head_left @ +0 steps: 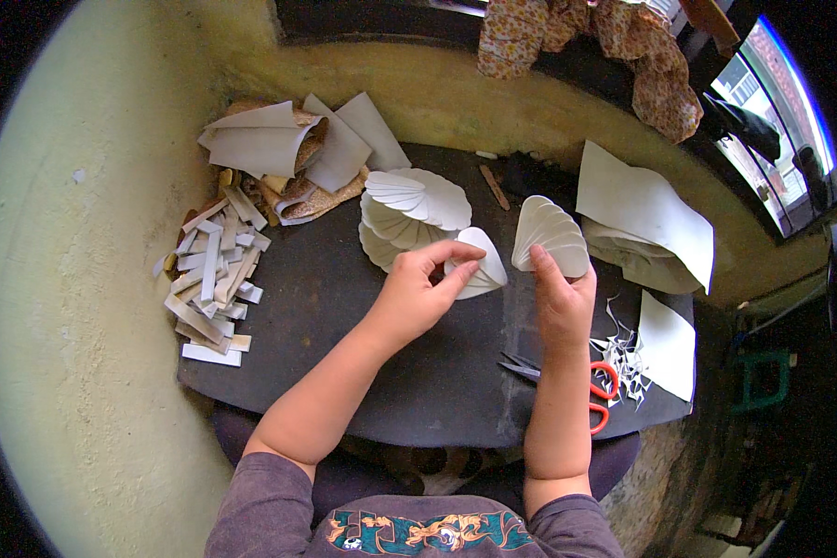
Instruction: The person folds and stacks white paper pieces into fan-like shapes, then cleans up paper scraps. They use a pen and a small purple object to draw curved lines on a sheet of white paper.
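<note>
Fingers of the left hand (417, 290) pinch one folded paper petal (479, 263); the right hand (561, 299) grips a fanned petal stack (549, 232), keeping its layers aligned above the dark board (344, 372).

- No package, label or sign shows plainly anywhere in the view.
- A bright panel (774, 130) stands at the far upper right edge. It is tall, bent by the lens and rimmed in blue, with pale green, white and reddish patches inside. It may be a window rather than a screen; the edge is too warped to tell.
</note>
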`<state>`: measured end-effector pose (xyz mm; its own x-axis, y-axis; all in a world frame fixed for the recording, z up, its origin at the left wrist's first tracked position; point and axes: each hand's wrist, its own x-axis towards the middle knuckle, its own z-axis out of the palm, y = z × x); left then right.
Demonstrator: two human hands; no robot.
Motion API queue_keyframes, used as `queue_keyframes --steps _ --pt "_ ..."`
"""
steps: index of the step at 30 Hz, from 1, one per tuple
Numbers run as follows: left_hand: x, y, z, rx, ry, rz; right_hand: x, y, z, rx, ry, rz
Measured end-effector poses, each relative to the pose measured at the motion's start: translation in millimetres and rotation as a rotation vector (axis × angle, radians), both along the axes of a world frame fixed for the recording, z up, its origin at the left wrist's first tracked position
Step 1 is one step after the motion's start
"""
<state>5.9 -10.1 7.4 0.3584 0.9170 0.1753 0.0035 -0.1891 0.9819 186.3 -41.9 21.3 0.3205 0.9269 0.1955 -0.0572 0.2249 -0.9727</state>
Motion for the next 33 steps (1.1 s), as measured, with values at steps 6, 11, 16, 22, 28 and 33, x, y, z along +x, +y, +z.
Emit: queue_keyframes --steps 6,11,16,22,28,33 --pt "-11 9 -2 0.015 0.058 0.036 -3 2 1 -0.037 -0.055 0.079" --pt "-5 7 -2 0.027 -0.228 0.075 -5 0 1 -0.064 -0.014 0.147" --pt "-9 10 0 -0.09 -0.244 -0.011 -4 2 -5 -0.078 0.04 0.208" --pt "-11 11 1 -0.133 -0.207 -0.001 -8 1 -3 -0.114 -0.034 0.262" --pt "-11 11 1 -0.146 -0.242 -0.007 -13 2 -5 -0.089 0.018 0.261" --pt "-11 12 0 -0.121 -0.223 0.004 -13 1 -4 -0.071 0.013 0.242"
